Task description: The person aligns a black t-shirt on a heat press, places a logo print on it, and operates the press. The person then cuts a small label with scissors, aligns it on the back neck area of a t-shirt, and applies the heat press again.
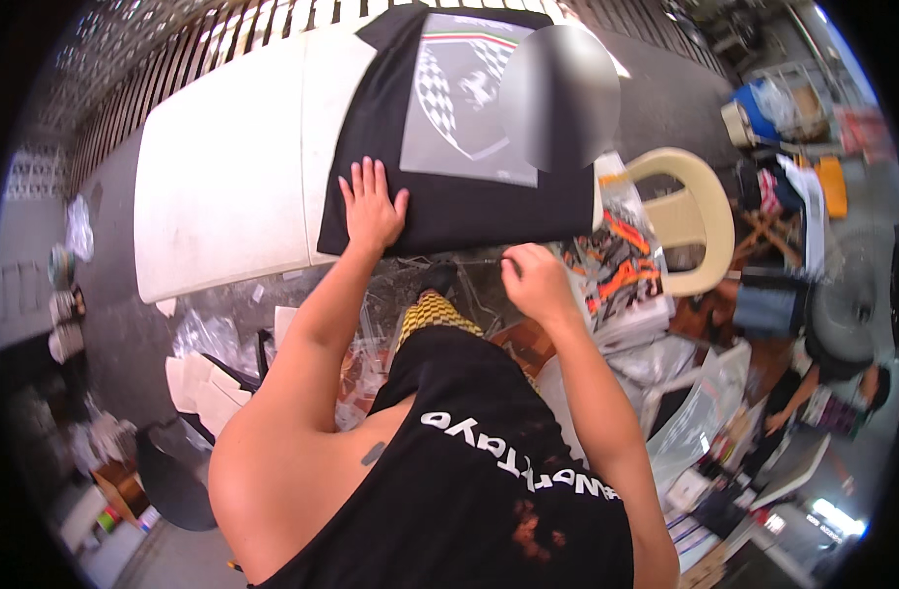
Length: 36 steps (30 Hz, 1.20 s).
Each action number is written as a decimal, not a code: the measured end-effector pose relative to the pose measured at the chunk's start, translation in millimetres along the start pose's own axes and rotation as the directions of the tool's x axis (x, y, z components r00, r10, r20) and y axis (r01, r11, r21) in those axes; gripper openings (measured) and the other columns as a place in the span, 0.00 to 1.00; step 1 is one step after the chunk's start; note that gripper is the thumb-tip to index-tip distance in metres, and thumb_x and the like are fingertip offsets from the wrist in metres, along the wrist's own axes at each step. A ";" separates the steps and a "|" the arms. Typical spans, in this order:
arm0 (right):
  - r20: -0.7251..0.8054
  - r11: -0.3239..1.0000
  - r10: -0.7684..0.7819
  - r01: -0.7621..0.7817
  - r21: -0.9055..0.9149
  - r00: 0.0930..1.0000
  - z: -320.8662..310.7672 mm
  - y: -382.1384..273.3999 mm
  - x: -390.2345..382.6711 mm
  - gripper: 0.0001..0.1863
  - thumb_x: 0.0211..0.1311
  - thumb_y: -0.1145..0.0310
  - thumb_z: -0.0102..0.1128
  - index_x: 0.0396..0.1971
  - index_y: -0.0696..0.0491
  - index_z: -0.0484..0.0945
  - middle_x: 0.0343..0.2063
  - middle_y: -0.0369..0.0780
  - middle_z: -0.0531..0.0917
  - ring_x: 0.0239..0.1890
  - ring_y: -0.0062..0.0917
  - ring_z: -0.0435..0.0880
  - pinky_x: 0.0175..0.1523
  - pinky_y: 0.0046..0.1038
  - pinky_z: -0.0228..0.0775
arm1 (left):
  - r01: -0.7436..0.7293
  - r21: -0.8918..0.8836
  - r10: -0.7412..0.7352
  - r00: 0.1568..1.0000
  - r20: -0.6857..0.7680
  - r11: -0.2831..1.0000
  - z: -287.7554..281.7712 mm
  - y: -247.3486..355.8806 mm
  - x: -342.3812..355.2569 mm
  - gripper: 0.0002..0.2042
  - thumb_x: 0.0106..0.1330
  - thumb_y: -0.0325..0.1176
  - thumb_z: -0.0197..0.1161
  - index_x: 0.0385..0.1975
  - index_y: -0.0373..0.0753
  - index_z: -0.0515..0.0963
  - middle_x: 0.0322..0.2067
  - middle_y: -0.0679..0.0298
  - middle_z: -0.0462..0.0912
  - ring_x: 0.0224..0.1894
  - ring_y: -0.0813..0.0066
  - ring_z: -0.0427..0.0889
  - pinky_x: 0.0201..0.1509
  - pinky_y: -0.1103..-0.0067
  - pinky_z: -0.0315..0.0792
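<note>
A black T-shirt (pixel 449 211) lies flat on a white table (pixel 223 177). A grey transfer sheet (pixel 469 98) with a shield-shaped graphic rests on the shirt's chest. My left hand (pixel 373 208) presses flat on the shirt's lower left part, fingers spread. My right hand (pixel 534 280) is at the table's near edge, just below the shirt's hem, fingers curled and pinching the clear plastic film (pixel 459 263) that hangs there.
A cream plastic chair (pixel 690 221) stands to the right of the table. Printed sheets (pixel 621 270) are stacked beside it. Clear plastic bags (pixel 209 334) and paper litter the floor. Another person (pixel 813 378) crouches at the right. A metal railing (pixel 174 59) runs behind the table.
</note>
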State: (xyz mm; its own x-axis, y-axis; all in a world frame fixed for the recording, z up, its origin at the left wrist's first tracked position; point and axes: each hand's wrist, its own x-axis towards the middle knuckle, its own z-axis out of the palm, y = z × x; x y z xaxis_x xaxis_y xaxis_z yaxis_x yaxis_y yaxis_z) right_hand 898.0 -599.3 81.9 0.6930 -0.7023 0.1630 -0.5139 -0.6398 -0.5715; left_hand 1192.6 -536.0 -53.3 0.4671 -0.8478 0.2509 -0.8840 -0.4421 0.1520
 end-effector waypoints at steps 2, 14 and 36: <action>0.163 0.992 -0.095 0.107 -0.064 0.982 31.1 1.9 50.9 0.06 0.57 0.70 0.60 0.31 0.55 0.80 0.31 0.43 0.83 0.37 0.40 0.82 0.44 0.39 0.75 | 0.026 -0.012 -0.025 0.995 0.098 1.000 -5.0 -1.1 -15.7 0.38 0.68 0.54 0.52 0.69 0.30 0.58 0.72 0.48 0.55 0.76 0.49 0.48 0.76 0.52 0.38; 0.236 0.894 -0.415 0.442 -0.074 0.879 157.6 -21.4 164.9 0.08 0.51 0.68 0.66 0.32 0.50 0.78 0.29 0.37 0.80 0.36 0.33 0.79 0.39 0.36 0.69 | 0.181 -0.188 -0.150 0.975 0.166 0.965 -28.1 6.5 -45.0 0.41 0.63 0.52 0.58 0.71 0.31 0.56 0.73 0.50 0.52 0.77 0.51 0.45 0.76 0.51 0.35; 0.145 0.829 0.534 -0.550 0.104 0.833 137.6 51.4 212.2 0.15 0.54 0.73 0.62 0.43 0.56 0.82 0.30 0.38 0.87 0.31 0.22 0.85 0.39 0.25 0.76 | 0.193 -0.246 -0.153 0.973 0.175 0.950 -28.1 5.7 -43.7 0.41 0.61 0.49 0.63 0.70 0.32 0.57 0.73 0.51 0.52 0.77 0.49 0.44 0.75 0.48 0.35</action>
State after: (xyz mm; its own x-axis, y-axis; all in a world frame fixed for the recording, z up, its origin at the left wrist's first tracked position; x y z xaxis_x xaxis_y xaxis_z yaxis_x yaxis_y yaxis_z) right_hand 1088.2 -738.3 -23.5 0.3758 -0.8815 -0.2858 -0.7541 -0.1117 -0.6472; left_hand 1167.6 -493.3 -36.5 0.5861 -0.8085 0.0532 -0.7448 -0.5118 0.4281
